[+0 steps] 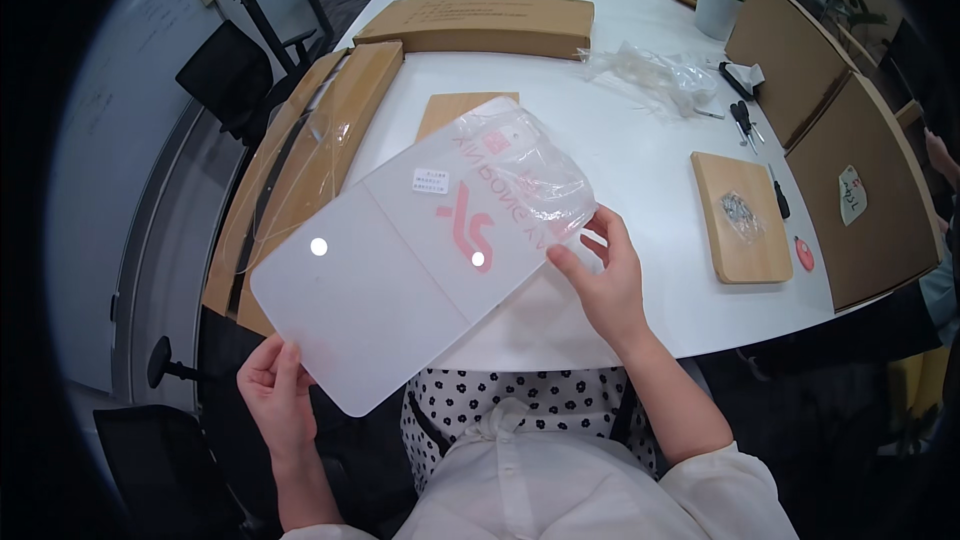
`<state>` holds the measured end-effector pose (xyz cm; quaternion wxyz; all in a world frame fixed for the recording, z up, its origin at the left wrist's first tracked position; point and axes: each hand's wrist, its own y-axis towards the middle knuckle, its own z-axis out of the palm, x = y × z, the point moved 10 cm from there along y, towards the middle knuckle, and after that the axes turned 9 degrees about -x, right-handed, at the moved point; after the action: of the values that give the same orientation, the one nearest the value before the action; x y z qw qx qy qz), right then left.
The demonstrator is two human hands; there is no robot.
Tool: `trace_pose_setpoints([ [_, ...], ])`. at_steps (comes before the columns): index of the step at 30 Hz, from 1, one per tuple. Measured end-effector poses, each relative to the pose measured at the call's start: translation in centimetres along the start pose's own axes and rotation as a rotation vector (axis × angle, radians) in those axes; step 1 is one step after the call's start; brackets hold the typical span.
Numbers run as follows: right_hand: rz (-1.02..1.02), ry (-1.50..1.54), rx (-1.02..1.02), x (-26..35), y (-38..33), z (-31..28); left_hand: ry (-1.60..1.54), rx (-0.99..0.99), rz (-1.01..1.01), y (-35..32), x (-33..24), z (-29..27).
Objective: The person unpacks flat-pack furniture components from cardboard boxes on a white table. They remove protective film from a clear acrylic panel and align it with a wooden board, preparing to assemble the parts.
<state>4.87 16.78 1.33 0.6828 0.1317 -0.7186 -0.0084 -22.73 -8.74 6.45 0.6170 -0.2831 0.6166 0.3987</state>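
Observation:
A white, round-cornered rectangular panel is held tilted above the near part of the table, running from lower left to upper right. Clear plastic wrapping with pink print lies over its upper right part and looks crinkled there. My left hand pinches the panel near its lower left corner, thumb on top. On the right side, my right hand grips the wrapped edge between thumb and fingers. Behind the panel, part of a light wooden board shows; the rest of it is hidden.
Cardboard lengths line the table's left edge; a long carton lies behind. Crumpled plastic, screwdrivers and a wooden board bearing a bag of hardware lie at right, beside standing cardboard. Another person's hand shows far right.

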Motion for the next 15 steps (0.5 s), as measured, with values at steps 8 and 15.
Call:
trace_pose_setpoints([
  [8,0.446,0.479,0.047,-2.3,0.3,1.4,0.020,0.100,-0.053,-0.6,0.5,0.4],
  [15,-0.310,-0.211,-0.190,2.5,0.4,-1.9,0.013,0.102,-0.055,0.0,0.0,0.4],
])
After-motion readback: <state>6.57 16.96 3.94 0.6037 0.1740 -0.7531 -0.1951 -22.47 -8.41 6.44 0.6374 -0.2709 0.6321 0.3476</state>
